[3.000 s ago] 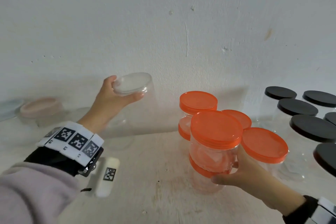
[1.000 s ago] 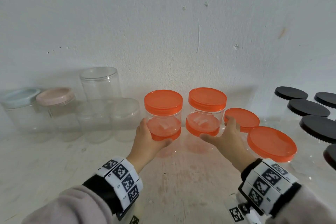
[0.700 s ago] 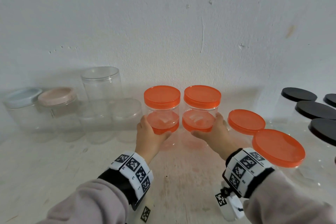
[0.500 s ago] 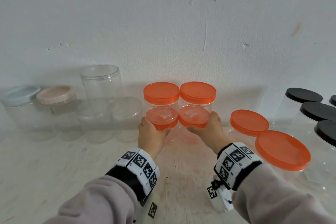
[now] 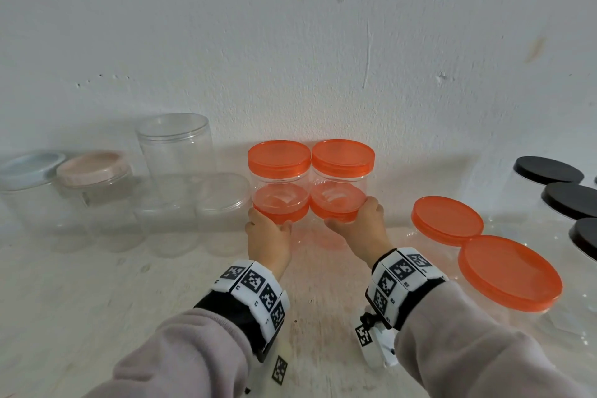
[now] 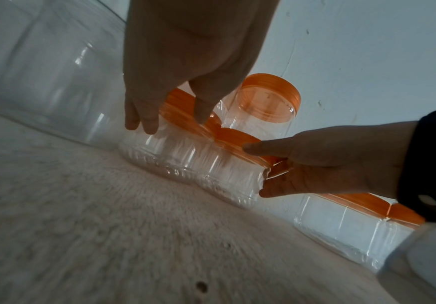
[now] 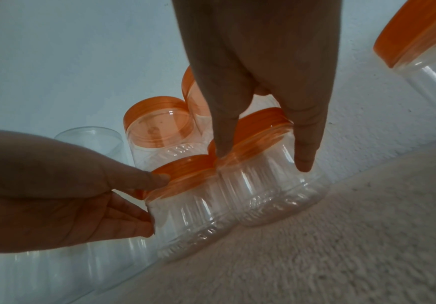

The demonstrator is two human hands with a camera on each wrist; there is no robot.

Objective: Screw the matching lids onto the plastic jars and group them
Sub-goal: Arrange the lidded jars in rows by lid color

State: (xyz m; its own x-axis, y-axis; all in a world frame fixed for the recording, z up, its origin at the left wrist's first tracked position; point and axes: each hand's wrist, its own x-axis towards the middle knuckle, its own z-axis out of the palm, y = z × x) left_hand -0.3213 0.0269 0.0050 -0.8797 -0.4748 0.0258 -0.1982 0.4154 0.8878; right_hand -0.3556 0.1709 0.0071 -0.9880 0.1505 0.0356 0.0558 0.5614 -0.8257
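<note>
Left hand [image 5: 268,237] and right hand [image 5: 358,229] each grip a lower orange-lidded jar [image 7: 185,207] on the table [image 5: 97,300]; stacked jars [image 5: 279,181] sit touching against the wall [image 5: 290,42]. No readable labels.

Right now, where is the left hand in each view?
Head: lower centre, left hand gripping the left jar stack.
Left wrist: top centre, hand reaching down from the top edge.
Right wrist: left edge, hand reaching in.
Shared landmark: the orange lids.
</note>
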